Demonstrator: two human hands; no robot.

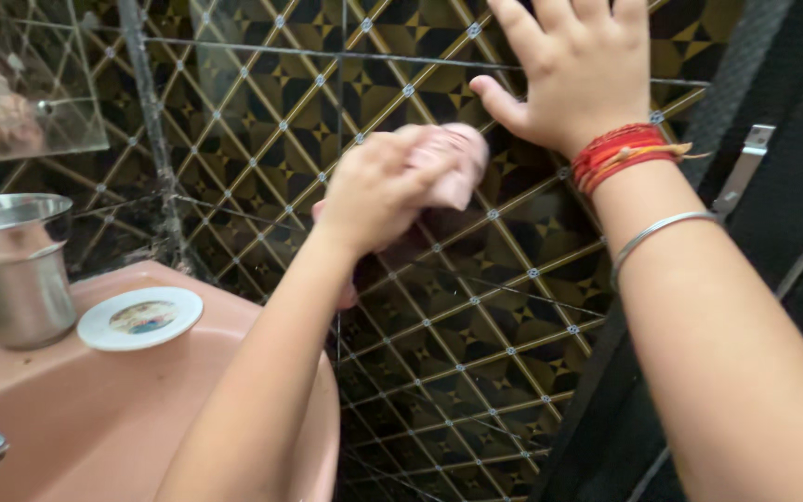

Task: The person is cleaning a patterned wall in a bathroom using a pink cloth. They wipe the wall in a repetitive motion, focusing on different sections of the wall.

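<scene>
- Head view: left hand (378, 186) closed round a pink cloth (453, 163), pressing it vs. the tiled wall (476, 325), approx. centre frame.
- Cloth sticks out past the fingers on the right side, just below the right thumb.
- Right hand (578, 60) spread wide, palm flat on the wall above & right of the cloth; holds nothing.
- Right wrist: red thread band (620, 153), thin silver bangle (657, 232) lower on the forearm.
- Wall tiles dark w/ gold diagonal lattice, small white dots at crossings.
- Lower left: pink sink (95, 418); on its rim a steel bucket (16, 270) & a small white dish (141, 318) just beside it.
- Top left: mirror (30, 84), reflection blurred.
</scene>
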